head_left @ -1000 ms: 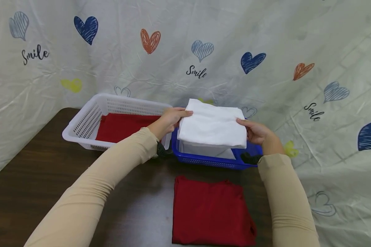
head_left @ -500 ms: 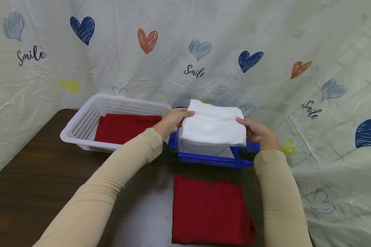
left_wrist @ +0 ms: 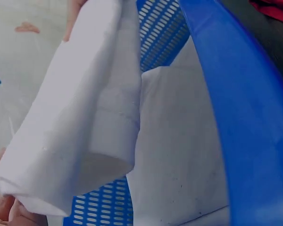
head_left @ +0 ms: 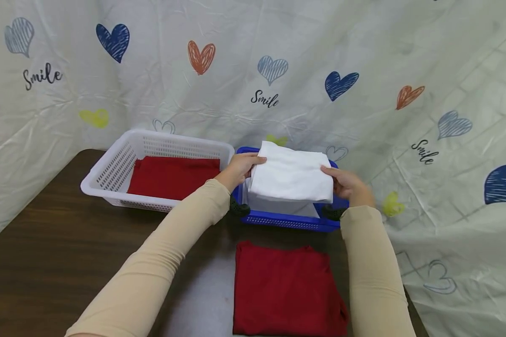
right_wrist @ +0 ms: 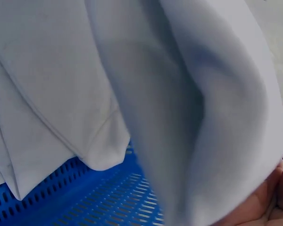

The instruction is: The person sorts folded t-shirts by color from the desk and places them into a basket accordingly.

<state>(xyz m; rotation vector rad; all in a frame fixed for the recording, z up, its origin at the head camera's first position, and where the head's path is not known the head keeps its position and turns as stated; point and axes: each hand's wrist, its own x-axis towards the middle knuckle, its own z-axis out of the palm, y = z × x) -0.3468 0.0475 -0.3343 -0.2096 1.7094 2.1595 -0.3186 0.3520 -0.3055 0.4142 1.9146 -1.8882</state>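
Both hands hold a folded white cloth (head_left: 293, 173) by its two sides over the blue basket (head_left: 286, 222). My left hand (head_left: 239, 167) pinches its left edge, thumb on top. The right edge is gripped by my right hand (head_left: 347, 183). Beneath, another white cloth (left_wrist: 179, 141) lies in the basket, seen in the left wrist view beside the hanging folds. In the right wrist view, white fabric (right_wrist: 47, 94) rests on the slotted blue floor, and part of my right hand (right_wrist: 264, 202) shows at the held cloth's edge.
A white basket (head_left: 122, 199) with folded red cloth (head_left: 173, 175) stands left of the blue one. Another folded red cloth (head_left: 288, 290) lies on the dark table (head_left: 67, 243) in front. A printed curtain (head_left: 219, 103) hangs behind.
The held white cloth has come down slightly towards the blue basket, both hands keeping their grip. The blue basket's right end has shifted a little left in view.
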